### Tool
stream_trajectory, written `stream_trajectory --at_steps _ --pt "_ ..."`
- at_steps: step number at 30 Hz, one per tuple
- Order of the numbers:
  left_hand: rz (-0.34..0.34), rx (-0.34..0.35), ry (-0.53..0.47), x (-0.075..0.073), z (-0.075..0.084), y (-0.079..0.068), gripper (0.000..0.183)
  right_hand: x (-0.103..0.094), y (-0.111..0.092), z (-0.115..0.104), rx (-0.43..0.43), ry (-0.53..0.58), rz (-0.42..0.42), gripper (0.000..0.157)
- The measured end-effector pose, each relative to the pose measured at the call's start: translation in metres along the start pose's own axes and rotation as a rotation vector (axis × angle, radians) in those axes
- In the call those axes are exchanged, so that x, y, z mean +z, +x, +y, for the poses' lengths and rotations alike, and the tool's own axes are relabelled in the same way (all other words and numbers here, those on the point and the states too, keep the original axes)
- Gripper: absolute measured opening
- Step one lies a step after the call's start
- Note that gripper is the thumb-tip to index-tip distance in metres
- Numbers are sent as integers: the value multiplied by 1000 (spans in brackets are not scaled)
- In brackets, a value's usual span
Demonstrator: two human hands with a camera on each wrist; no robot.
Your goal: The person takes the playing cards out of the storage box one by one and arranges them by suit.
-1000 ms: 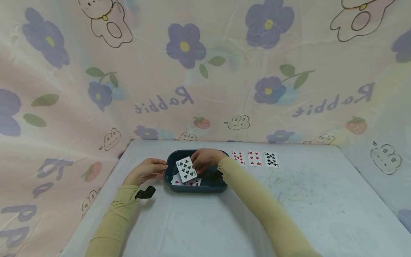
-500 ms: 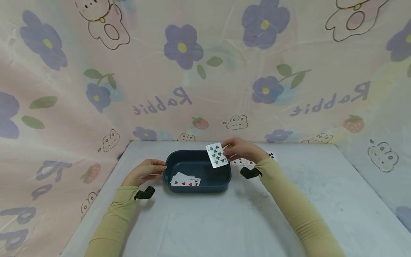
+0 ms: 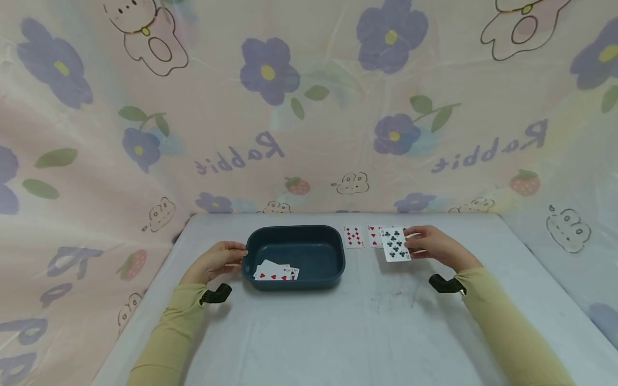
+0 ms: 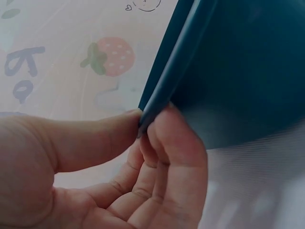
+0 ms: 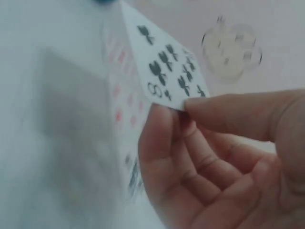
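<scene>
A person's two hands, in pale yellow sleeves, work well apart over a white counter (image 3: 309,332). The left hand (image 3: 217,261) pinches the rim of a dark blue tray (image 3: 293,284) at its 9 o'clock end, thumb on one side, fingers on the other. The right hand (image 3: 436,245), out at the tray's 3 o'clock, pinches a black-suited eight (image 3: 396,245) by its 3 o'clock edge, holding it face up above the counter. Between 2 and 3 o'clock of the tray, a diamond card (image 3: 354,236) lies beside a heart card (image 3: 374,236), which the eight partly hides. Overlapping loose cards (image 3: 274,274) lie inside the tray toward 7 o'clock. A flowered curtain (image 3: 318,128) hangs at 12 o'clock.
</scene>
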State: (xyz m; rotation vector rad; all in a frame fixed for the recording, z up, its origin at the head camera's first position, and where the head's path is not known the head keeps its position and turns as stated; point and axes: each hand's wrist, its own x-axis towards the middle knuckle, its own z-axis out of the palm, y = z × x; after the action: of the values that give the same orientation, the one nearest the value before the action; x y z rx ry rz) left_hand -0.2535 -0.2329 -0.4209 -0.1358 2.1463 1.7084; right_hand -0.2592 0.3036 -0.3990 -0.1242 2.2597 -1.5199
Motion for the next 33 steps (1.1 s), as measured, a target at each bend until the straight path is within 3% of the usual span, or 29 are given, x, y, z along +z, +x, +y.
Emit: stream_trajectory --at_steps 7,12,17,25,33 --pt "18 -18 9 0 0 0 36 -19 -17 40 92 -34 58 49" --pt "15 -12 -5 0 0 0 36 -21 -19 56 145 -35 87 46" --pt "24 -14 -5 0 0 0 36 -20 -17 59 144 -23 110 40" --pt "36 -27 2 0 1 1 34 -15 -15 53 137 -94 141 40" --pt "57 -38 17 1 1 1 35 -13 -14 51 181 -146 161 34"
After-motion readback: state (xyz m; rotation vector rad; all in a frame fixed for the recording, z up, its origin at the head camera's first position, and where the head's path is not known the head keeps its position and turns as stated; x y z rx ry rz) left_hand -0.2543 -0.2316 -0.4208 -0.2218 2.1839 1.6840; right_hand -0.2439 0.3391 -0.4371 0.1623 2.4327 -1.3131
